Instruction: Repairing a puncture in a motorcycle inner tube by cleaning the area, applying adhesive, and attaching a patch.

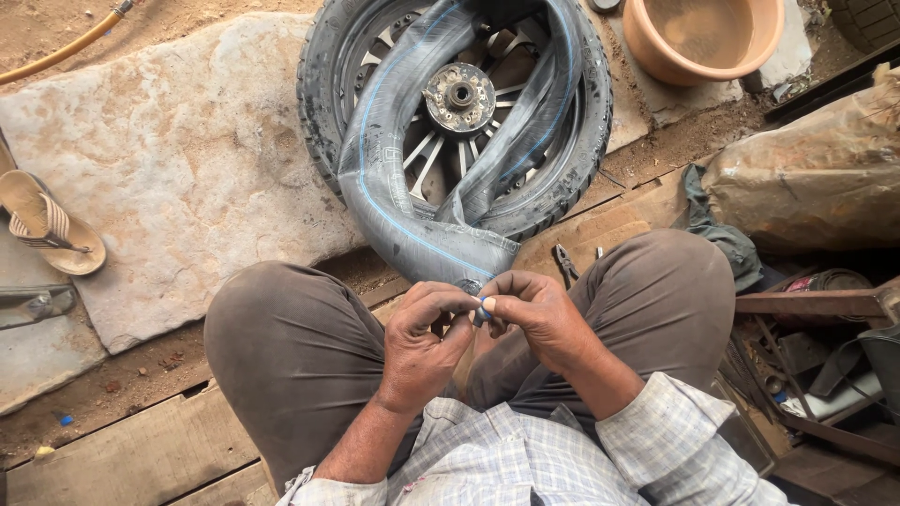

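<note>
Two hands meet between the knees: left hand (424,342) and right hand (536,314), fingers of both pinched narrow on the near fold of one inner tube (394,169). One wheel (581,141) lies on the ground ahead, one orange tub (656,52) beyond it, one sandal (42,223) off left, one pair of pliers (565,262) by the right knee. The tube is black, limp, flattened, with a thin blue line along it, draped over the wheel and down to the hands.
</note>
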